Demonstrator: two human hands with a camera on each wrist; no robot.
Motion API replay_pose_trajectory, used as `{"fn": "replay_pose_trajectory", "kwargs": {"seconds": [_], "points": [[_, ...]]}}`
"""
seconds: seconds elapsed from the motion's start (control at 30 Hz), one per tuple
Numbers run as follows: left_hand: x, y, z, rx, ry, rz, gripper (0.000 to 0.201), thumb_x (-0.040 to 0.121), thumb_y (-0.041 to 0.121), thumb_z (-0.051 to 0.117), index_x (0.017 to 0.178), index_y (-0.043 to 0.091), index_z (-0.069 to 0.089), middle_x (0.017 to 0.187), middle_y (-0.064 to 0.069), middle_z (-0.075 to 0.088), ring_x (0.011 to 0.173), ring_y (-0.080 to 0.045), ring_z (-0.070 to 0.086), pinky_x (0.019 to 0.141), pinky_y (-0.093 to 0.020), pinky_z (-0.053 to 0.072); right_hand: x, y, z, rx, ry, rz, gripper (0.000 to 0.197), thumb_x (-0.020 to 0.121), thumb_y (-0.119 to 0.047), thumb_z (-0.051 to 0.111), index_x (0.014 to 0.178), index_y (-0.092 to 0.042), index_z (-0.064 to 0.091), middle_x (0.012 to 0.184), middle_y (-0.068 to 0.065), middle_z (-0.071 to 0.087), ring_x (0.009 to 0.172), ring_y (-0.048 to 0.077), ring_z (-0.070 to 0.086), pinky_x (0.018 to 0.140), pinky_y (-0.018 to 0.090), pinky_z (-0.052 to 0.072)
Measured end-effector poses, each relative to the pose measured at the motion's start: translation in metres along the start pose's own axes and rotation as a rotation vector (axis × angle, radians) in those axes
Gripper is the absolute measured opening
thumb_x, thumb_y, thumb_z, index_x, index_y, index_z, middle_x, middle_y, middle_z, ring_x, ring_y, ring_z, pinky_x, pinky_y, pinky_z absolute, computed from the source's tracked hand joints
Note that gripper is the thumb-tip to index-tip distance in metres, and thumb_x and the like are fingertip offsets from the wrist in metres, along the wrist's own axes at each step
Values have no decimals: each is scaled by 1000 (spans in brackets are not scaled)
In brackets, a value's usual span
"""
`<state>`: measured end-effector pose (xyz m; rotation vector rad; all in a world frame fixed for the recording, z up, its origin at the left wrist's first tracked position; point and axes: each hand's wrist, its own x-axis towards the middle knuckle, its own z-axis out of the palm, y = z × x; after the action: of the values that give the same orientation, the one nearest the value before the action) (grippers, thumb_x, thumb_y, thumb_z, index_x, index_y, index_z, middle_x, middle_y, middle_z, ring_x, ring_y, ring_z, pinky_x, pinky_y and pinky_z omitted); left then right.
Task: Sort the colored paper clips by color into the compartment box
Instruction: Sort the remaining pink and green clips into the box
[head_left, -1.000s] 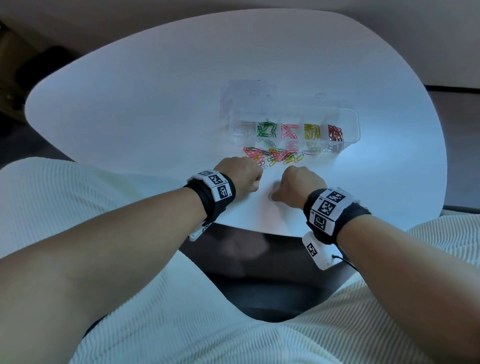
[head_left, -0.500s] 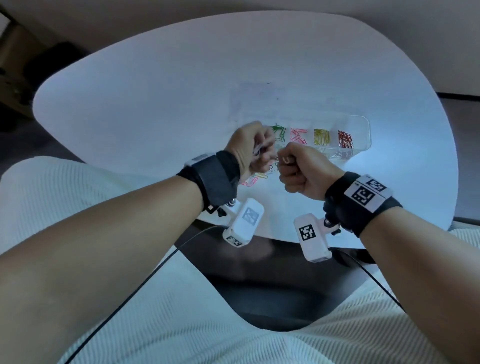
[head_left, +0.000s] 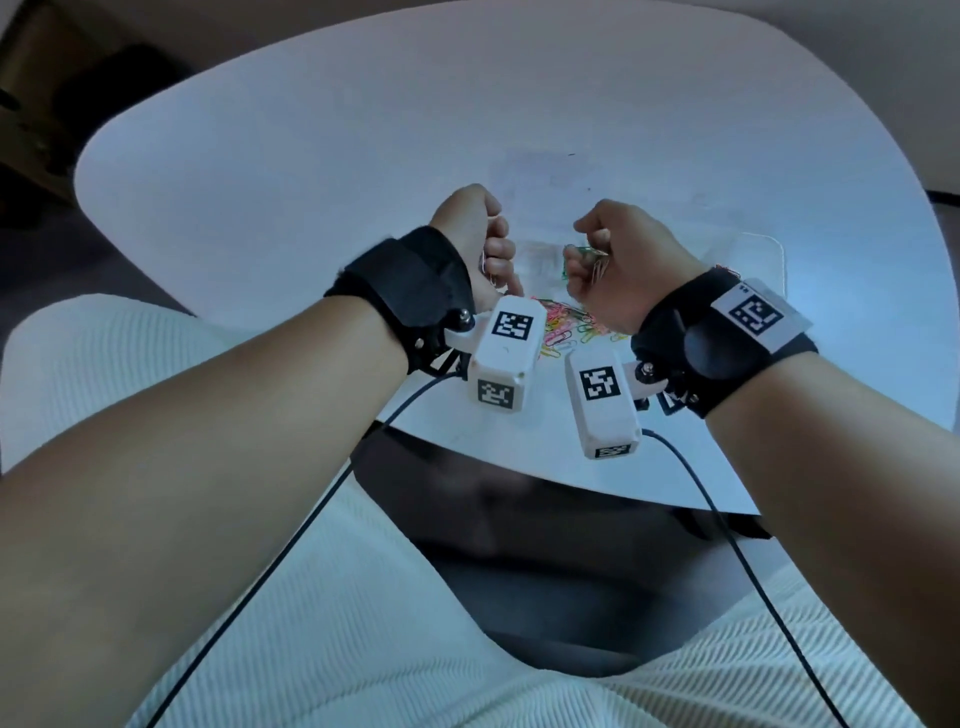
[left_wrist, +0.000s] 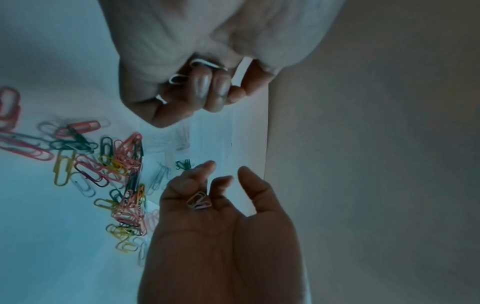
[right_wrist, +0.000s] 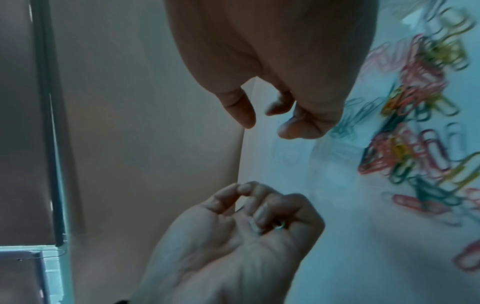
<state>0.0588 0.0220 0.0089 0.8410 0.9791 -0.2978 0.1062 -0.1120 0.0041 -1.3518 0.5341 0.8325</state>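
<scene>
Mid-sort: both hands raised over the table (head_left: 260, 171), left hand (head_left: 475, 244) half-curled round pale clips (left_wrist: 198, 200), right hand (head_left: 618, 270) fisted on clips (colour unclear); next needs dropping into matching compartment box (head_left: 763, 254) cells beyond loose pile (head_left: 561, 325).

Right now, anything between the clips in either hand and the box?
Nothing visible. The left hand and right hand hold clips in the air near the box; the loose pile lies on the table on its near side, off the path.
</scene>
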Motion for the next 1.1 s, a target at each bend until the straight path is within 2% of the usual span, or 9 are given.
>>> {"fn": "replay_pose_trajectory", "kwargs": {"seconds": [0.23,0.43,0.6,0.63,0.67,0.7,0.83,0.93,1.1], "points": [[5,4,9,136,99,49,15,87,13,46,76,7,55,68,-5,47,54,-16,45,46,-18,37,6,-12,12,27,-1,-17,37,90,-21,59,123,-8,49,125,11,49,97,29,53,83,31,50],[7,5,16,141,75,147,26,91,14,47,112,1,56,107,-14,56,86,-24,58,72,-28,54,4,-15,5,28,-81,49,59,91,-44,59,134,-8,42,144,22,38,141,36,31,110,38,38],[9,2,19,143,-42,148,35,94,21,47,124,5,49,133,-15,50,125,-27,48,108,-34,35,0,-10,-14,98,6,-20,57,95,-38,58,140,-9,41,135,26,44,128,34,48,107,35,43],[10,0,19,167,-26,123,61,94,22,46,142,-10,26,126,-11,54,141,-35,20,114,-36,26,-1,-7,-19,106,10,-28,57,95,-37,57,141,-9,41,136,26,44,126,33,48,107,35,42],[8,-1,20,184,-83,141,26,94,22,46,100,6,26,113,-9,56,107,-10,32,116,-38,22,-2,-5,-24,107,11,-36,56,95,-37,57,141,-10,41,136,25,45,125,33,50,106,35,42],[9,-2,18,203,-87,154,40,94,22,46,131,8,48,105,-9,54,123,-23,46,117,-38,23,-4,-3,-29,102,11,-48,53,95,-37,56,139,-10,44,133,24,47,122,32,52,104,35,44],[-6,-1,24,344,-48,309,20,93,17,49,104,7,63,102,-10,63,95,-24,61,89,-30,51,-13,0,-45,40,8,-110,20,95,-28,55,106,-11,60,105,15,68,93,27,68,88,34,55],[-16,-2,26,632,-41,513,17,89,10,48,90,12,65,76,-4,66,64,-19,59,58,-25,47,-20,4,-54,-148,1,-177,10,92,-15,54,91,-10,62,77,7,69,66,23,64,67,31,55],[-16,-26,6,1572,69,699,8,81,21,62,83,28,67,78,7,62,76,-19,61,69,-25,46,-18,25,-67,-861,-4,-366,18,91,-9,54,93,-12,72,82,3,70,67,18,62,61,26,48]]}}
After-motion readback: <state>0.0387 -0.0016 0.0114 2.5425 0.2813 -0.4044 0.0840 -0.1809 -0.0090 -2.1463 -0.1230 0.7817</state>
